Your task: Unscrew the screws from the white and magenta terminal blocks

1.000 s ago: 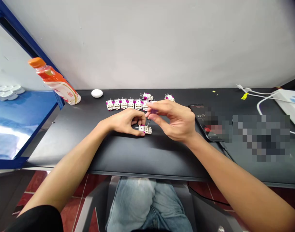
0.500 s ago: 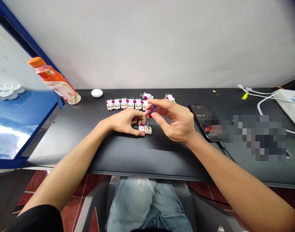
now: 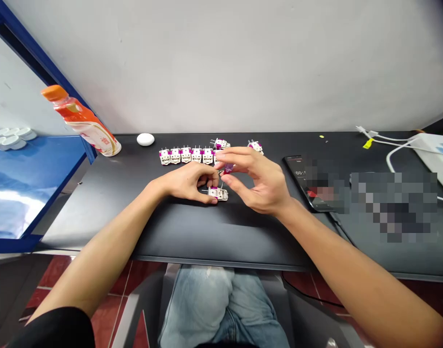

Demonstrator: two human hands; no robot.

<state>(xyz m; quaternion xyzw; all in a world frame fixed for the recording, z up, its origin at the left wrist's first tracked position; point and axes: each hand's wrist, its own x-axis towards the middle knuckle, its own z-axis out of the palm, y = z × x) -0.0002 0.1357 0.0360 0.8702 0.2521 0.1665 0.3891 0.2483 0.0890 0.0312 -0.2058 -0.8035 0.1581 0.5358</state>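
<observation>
The left hand (image 3: 190, 182) rests on the black table (image 3: 134, 208), a little toward the far edge from its middle, fingers curled down onto a white-and-magenta plug piece (image 3: 217, 194) and pinning it flat on the surface. The right hand (image 3: 259, 181) hovers just above and to the right of that piece, thumb and forefinger pinched around a small screwdriver (image 3: 228, 168) with a translucent purple handle; its thin shaft appears to point down toward the held piece, though whether the tip is seated cannot be told at this size.

Progress, as judged from the layout: a row of finished-looking pieces (image 3: 187, 155) stands side by side parallel to the far edge, just beyond the left hand. Two loose pieces (image 3: 220, 143) lie nearer the far edge, behind the right hand's fingers, and seem not yet lined up. The piece under the left hand is the one in work, so most of the lot appears done and a few units remain.

Both forearms reach in from the near edge, wrists low, the left forearm angled rightward and the right angled leftward, meeting over the work.

Elsewhere on the table: an orange bottle (image 3: 81, 121) at the far left corner, a white puck (image 3: 145, 139) near the far edge, and a phone (image 3: 302, 180) to the right of the right hand.
</observation>
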